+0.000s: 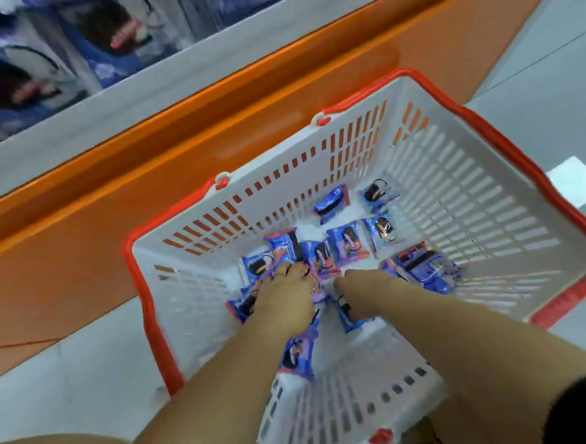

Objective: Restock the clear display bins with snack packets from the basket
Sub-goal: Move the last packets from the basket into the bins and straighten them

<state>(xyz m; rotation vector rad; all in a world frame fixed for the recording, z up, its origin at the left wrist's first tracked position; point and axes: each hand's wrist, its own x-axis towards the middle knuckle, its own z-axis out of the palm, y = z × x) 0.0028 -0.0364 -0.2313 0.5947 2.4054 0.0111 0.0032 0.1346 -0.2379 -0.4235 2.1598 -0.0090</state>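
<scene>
A white basket (454, 184) with a red rim stands on the floor below me. Several blue and purple snack packets (347, 242) lie loose on its bottom. Both my arms reach down into it. My left hand (285, 294) presses on a cluster of packets at the bottom left, its fingers curled around some of them. My right hand (357, 283) is just beside it, fingertips down among the packets; its fingers are hidden from me. One packet (350, 317) lies under my right wrist. The clear display bins (52, 65) at the top left are blurred and hold similar blue packets.
An orange shelf base (176, 133) runs diagonally between the basket and the bins, with a grey ledge (140, 104) above it. Pale floor tiles (550, 68) lie to the right. My knees and dark shorts fill the bottom edge.
</scene>
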